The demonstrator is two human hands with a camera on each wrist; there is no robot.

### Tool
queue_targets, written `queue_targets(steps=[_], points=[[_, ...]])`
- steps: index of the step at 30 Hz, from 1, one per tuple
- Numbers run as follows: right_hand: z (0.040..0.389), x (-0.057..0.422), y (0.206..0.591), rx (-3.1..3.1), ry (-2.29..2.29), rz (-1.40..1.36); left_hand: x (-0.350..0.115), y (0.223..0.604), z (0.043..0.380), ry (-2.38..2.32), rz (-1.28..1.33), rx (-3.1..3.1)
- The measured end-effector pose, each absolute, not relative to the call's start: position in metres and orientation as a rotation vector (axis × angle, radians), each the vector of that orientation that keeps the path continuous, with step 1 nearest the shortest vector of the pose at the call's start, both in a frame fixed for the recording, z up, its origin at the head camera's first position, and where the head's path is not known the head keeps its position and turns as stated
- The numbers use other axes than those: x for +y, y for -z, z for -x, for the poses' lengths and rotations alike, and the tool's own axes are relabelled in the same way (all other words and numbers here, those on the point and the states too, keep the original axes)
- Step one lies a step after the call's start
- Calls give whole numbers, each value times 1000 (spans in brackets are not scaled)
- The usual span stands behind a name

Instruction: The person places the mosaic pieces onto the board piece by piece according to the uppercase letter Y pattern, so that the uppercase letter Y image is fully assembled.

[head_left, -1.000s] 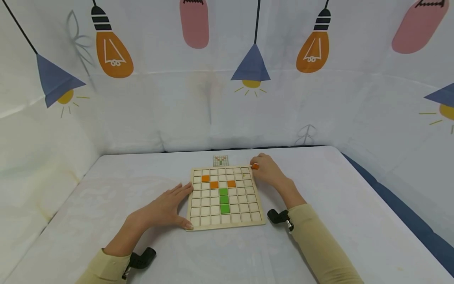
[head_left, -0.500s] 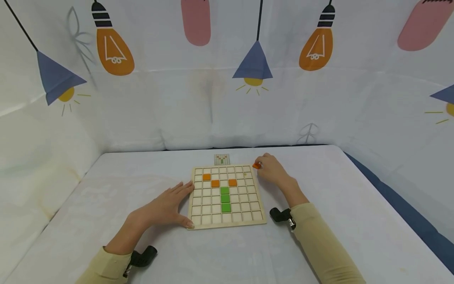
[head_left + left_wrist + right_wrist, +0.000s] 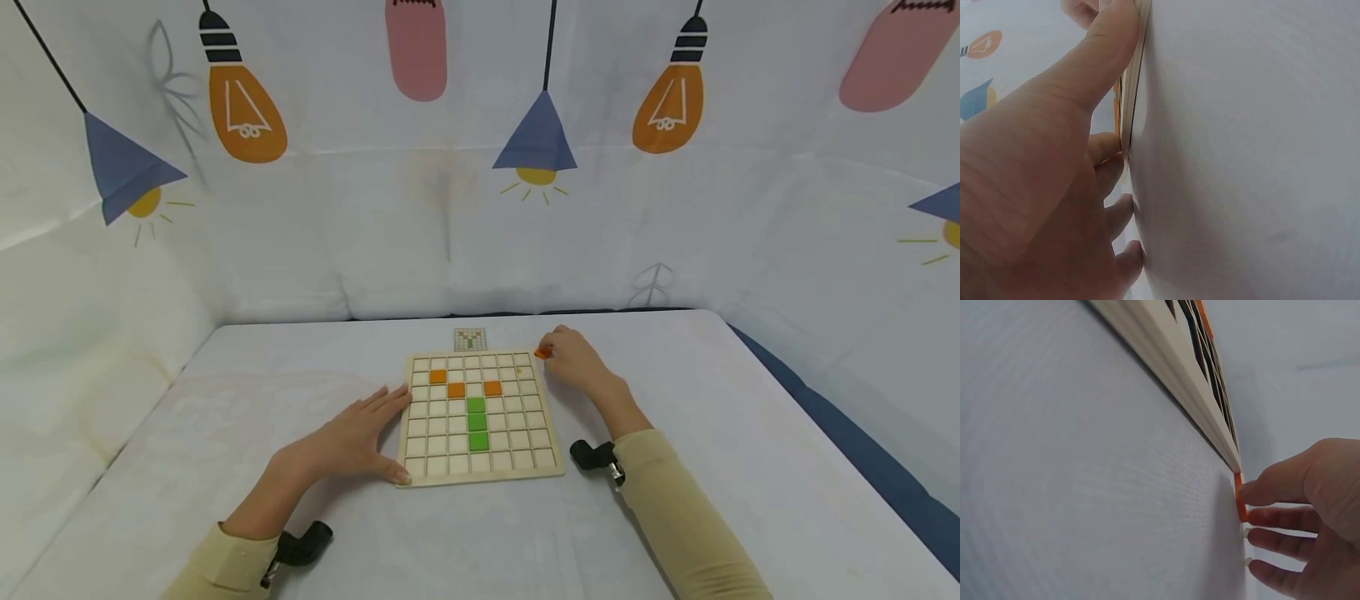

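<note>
In the head view a wooden grid board lies on the white table, bearing three orange tiles such as one orange tile, and a column of green tiles. My left hand spreads along the board's left side, fingertips at its edge and thumb at the near left corner. My right hand pinches another orange tile just beside the board's far right corner. In the right wrist view that orange tile sits between thumb and index finger, close to the board's corner.
A small pattern card lies beyond the board's far edge, showing a coloured grid. The table meets a white cloth backdrop printed with lamps. Black wrist cameras are strapped at both cuffs.
The head view has shifted slightly. My right hand stays at the far right corner, with the orange tile turning a little in its fingers. My left hand and the board hold still.
</note>
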State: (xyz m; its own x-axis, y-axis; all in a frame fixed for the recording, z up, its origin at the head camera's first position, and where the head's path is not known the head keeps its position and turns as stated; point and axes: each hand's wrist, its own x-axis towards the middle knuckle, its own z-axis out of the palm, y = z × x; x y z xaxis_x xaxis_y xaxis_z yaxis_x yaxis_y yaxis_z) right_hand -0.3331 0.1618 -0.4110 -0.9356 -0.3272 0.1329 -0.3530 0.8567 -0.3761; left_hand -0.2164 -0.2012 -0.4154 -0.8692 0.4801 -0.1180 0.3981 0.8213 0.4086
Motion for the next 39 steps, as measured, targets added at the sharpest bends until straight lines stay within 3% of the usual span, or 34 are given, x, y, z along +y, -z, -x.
queue_targets(steps=[39], points=[[341,161,416,-2973,-596,-446,-201,414,217,-541,-682,2789]])
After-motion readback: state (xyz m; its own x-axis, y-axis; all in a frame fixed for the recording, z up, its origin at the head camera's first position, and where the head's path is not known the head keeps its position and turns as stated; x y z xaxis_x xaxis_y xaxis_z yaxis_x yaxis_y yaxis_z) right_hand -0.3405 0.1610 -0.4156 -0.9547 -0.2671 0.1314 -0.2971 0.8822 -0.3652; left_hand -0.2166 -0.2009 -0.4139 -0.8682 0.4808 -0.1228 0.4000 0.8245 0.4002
